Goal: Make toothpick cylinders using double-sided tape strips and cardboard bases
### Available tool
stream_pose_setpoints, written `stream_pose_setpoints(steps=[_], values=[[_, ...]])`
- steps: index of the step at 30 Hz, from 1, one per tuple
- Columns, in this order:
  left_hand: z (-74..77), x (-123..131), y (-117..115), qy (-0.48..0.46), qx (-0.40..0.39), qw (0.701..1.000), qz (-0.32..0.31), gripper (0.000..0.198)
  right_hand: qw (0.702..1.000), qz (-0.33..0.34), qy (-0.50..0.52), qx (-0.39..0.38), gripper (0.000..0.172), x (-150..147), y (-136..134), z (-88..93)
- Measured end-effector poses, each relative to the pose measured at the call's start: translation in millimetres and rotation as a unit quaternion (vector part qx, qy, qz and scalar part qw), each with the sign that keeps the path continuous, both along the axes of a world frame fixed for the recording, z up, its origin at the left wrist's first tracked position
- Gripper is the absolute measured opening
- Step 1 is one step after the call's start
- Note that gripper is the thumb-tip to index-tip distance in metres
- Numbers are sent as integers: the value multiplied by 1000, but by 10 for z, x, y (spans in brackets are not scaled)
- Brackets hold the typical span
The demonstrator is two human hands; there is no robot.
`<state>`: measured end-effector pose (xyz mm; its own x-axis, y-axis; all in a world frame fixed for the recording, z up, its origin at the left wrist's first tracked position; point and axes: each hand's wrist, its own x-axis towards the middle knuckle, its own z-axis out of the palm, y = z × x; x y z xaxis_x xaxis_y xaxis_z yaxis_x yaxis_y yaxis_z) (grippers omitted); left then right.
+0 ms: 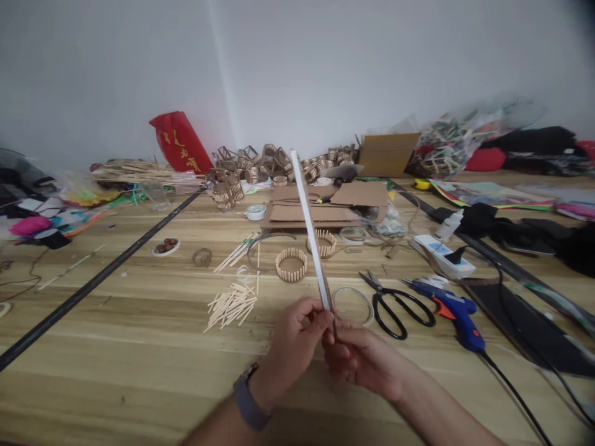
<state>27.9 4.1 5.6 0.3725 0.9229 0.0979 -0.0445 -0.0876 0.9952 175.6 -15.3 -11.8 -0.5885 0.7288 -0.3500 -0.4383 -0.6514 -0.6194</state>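
Observation:
A long narrow strip (307, 220), white on the face toward me with a brown edge, rises at a slant from between my hands. My left hand (297, 337) pinches its lower end between thumb and fingers. Close against it, my right hand (362, 359) is closed on the same end. Just beyond the hands lie a pale ring (352, 305) and black-handled scissors (395, 303), blades apart. Past them stand two round cardboard pieces edged with short sticks, one nearer (291, 265) and one (325, 243) partly behind the strip.
Loose short sticks (232, 305) lie left of centre. At right are a blue glue gun (450, 313) with its cord, a power strip (444, 255) and a small bottle (450, 224). Cardboard sheets (316, 214) and a heap of stick-edged pieces (269, 164) sit toward the wall.

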Motion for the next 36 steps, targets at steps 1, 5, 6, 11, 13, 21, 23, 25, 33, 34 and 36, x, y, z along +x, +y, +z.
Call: stream_pose_setpoints(steps=[1, 5, 6, 11, 13, 21, 23, 25, 33, 34, 36], values=[[-2, 8, -4, -5, -23, 1000, -5, 31, 999, 0, -37, 24, 34, -11, 1, 14], [-42, 6, 36, -5, -28, 999, 24, 33, 900, -4, -354, 255, 39, 217, 100, 142], [-52, -1, 52, 2, -20, 999, 41, 33, 823, -16, -464, 328, 37, 350, 139, 172], [-65, -14, 76, -33, -4, 994, 106, 44, 438, -25, -849, 293, 31, 1052, 262, 146], [-59, -10, 58, -41, 14, 992, 120, 43, 443, 24, -854, 271, 39, 1167, 267, 87], [-42, -48, 41, 63, 107, 983, 137, 26, 513, -26, -813, 275, 51, 1194, 330, 7], [-12, -65, 51, 56, 135, 980, 138, 28, 519, -83, -805, 275, 49, 1239, 340, 13], [40, -87, 60, 52, 152, 977, 142, 30, 551, -154, -766, 292, 46, 1213, 319, 55], [257, -208, 137, 70, 175, 964, 187, 36, 908, -72, -327, 251, 51, 360, 128, 254], [242, -210, 151, 70, 171, 964, 189, 37, 893, -100, -344, 272, 50, 315, 150, 225], [172, -203, 177, 62, 171, 967, 179, 39, 834, -197, -403, 322, 47, 304, 216, 145]])
